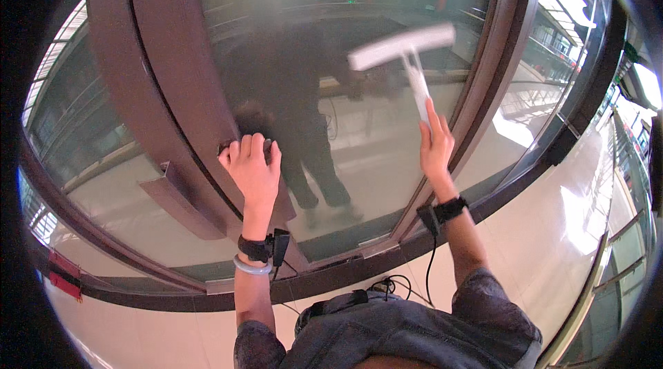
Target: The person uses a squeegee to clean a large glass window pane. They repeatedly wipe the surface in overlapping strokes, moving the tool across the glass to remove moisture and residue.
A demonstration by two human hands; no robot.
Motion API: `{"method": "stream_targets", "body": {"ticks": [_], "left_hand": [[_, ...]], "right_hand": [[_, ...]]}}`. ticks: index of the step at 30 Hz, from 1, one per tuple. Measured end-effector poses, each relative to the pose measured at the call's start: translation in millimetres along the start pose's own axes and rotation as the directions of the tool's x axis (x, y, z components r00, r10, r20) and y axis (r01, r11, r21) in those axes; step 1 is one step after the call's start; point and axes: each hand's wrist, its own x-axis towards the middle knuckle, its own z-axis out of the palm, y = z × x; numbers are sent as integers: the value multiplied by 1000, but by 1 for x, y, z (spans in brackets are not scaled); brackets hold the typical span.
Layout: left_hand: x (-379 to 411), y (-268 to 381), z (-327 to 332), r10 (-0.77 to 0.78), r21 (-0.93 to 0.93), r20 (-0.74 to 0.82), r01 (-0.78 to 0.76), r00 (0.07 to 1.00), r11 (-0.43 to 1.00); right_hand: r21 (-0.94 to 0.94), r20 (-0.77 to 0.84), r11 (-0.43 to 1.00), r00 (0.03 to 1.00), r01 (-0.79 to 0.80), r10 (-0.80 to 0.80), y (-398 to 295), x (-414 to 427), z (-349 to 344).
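In my right hand [436, 148] is the pale handle of a window squeegee [404, 46], whose wide white head is tilted with its right end higher. The head lies over the glass pane [373, 125] of a brown-framed door and looks blurred. My left hand [254, 161] grips the dark handle on the door's brown frame [171, 47]; the fingers hide most of that handle. A dark reflection of a person shows in the glass. Each wrist wears a black strap with a small device, and a pale bangle circles the left forearm.
Left of the door seam, another brown pull handle [181, 200] juts from the neighbouring leaf. A dark sill [331, 270] runs along the bottom over pale floor tiles [155, 332]. Black cables [391, 286] hang near my waist. A railing [580, 301] curves at the right.
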Motion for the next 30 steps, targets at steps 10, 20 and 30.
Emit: {"method": "stream_targets", "body": {"ticks": [10,20,30], "left_hand": [[7,-7,-11,60,-6,49,-60,997,998],[5,-2,-1,32,29,6,-32,999,999],[1,-5,2,40,56,32,-42,999,998]], "right_hand": [[-165,166,647,667,745,-726,-133,66,17],[75,-32,982,984,-174,177,71,-70,20],[423,141,726,831,-542,538,50,-121,46]]}}
